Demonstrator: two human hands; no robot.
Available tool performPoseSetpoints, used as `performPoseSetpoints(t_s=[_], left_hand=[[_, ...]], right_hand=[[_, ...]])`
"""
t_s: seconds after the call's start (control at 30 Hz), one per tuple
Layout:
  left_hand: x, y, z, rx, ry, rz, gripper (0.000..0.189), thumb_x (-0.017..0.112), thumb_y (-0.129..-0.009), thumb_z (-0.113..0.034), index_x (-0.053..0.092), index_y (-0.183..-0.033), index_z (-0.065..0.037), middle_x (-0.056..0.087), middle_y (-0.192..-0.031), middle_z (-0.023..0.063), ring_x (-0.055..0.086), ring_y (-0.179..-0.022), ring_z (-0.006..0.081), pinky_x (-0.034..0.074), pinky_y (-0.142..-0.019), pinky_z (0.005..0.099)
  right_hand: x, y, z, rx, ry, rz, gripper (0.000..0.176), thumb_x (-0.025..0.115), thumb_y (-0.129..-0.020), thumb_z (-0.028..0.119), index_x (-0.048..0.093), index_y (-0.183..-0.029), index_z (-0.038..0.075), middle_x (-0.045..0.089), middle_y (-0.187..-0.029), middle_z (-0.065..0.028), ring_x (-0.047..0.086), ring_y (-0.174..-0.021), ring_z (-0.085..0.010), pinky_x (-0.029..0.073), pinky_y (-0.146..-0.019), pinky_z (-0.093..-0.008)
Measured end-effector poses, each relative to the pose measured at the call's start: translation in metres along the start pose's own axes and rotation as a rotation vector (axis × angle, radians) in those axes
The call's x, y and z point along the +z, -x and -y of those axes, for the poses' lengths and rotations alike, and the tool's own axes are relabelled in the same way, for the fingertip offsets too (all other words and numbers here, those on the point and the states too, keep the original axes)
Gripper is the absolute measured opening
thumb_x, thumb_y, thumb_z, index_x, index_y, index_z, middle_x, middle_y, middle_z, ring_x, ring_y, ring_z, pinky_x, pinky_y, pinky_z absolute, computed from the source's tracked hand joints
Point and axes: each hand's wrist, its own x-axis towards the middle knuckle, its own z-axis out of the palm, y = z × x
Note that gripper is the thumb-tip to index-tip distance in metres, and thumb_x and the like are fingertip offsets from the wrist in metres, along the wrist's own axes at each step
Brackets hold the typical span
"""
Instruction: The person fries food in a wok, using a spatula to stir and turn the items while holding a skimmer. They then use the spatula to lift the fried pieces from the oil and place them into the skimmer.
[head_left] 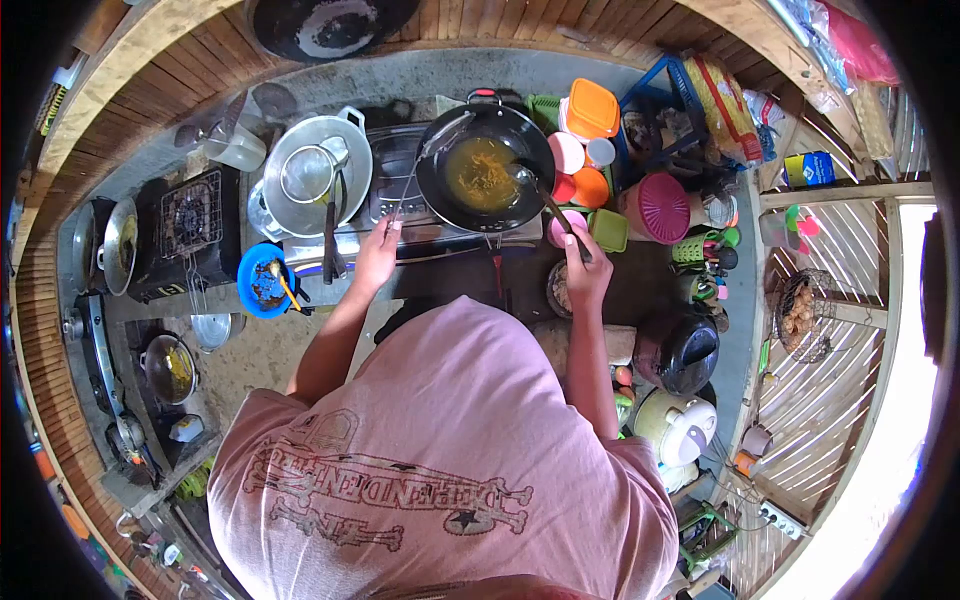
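A black wok (440, 190) with a red-topped handle sits on the gas stove (398, 180), holding yellowish liquid with orange-brown fried bits (485, 170) in the middle. My right hand (590, 268) is closed around the dark handle of a ladle (548, 205), whose metal head dips into the wok's right side. At the wok's left, my left hand (376, 258) grips a long thin metal utensil (408, 185) that reaches up over the wok's rim; its far end is hard to make out.
Left of the stove, a large aluminium pot (355, 155) carries a wire strainer (307, 174). A blue bowl (250, 287) with dark contents and a spoon stands nearer me. Colourful lidded containers (593, 108) crowd the right, beside a pink canister (660, 208) and a dark pot (680, 350).
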Motion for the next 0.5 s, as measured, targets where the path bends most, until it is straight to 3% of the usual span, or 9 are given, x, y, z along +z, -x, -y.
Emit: performPoseSetpoints(t_s=[0.13, 0.23, 0.3, 0.37, 0.5], left_hand=[[-0.001, 0.002, 0.007, 0.047, 0.025, -0.037, 0.042, 0.048, -0.109, -0.038, 0.061, -0.135, -0.007, 0.054, -0.073, 0.0045, 0.050, -0.061, 0.0145, 0.043, -0.059, 0.0336], [0.000, 0.004, 0.008, -0.068, 0.181, 0.030, 0.041, 0.049, -0.109, -0.036, 0.061, -0.135, -0.007, 0.050, -0.072, -0.0003, 0.046, -0.059, 0.0100, 0.040, -0.054, 0.0296], [0.002, 0.007, 0.004, -0.084, 0.186, 0.015, 0.040, 0.051, -0.109, -0.035, 0.060, -0.135, -0.006, 0.048, -0.072, -0.0031, 0.046, -0.060, 0.0075, 0.039, -0.054, 0.0269], [0.003, 0.009, 0.001, -0.079, 0.189, 0.003, 0.040, 0.051, -0.109, -0.035, 0.060, -0.135, -0.006, 0.048, -0.072, -0.0033, 0.045, -0.060, 0.0072, 0.039, -0.054, 0.0270], [0.002, 0.012, 0.001, -0.059, 0.190, -0.014, 0.040, 0.051, -0.109, -0.034, 0.061, -0.135, -0.006, 0.047, -0.073, -0.0039, 0.043, -0.060, 0.0062, 0.038, -0.053, 0.0264]], right_hand=[[0.009, -0.018, 0.006, 0.039, 0.010, -0.094, 0.034, 0.073, -0.096, 0.029, 0.075, -0.116, 0.001, 0.075, -0.104, -0.0204, 0.072, -0.098, -0.0321, 0.054, -0.090, -0.0379], [0.022, -0.036, -0.021, 0.125, -0.092, -0.114, 0.038, 0.072, -0.097, 0.033, 0.075, -0.114, -0.001, 0.076, -0.103, -0.0201, 0.073, -0.097, -0.0325, 0.054, -0.089, -0.0378], [0.027, -0.044, -0.019, 0.091, -0.022, -0.162, 0.037, 0.070, -0.098, 0.033, 0.075, -0.111, -0.002, 0.077, -0.098, -0.0179, 0.074, -0.092, -0.0277, 0.054, -0.085, -0.0362], [0.029, -0.049, 0.003, 0.169, -0.160, -0.157, 0.036, 0.068, -0.099, 0.032, 0.075, -0.110, -0.002, 0.077, -0.092, -0.0157, 0.074, -0.087, -0.0226, 0.054, -0.082, -0.0339], [0.044, -0.057, -0.023, 0.221, -0.147, -0.182, 0.037, 0.066, -0.101, 0.031, 0.074, -0.111, -0.003, 0.078, -0.088, -0.0130, 0.071, -0.079, -0.0171, 0.053, -0.079, -0.0312]])
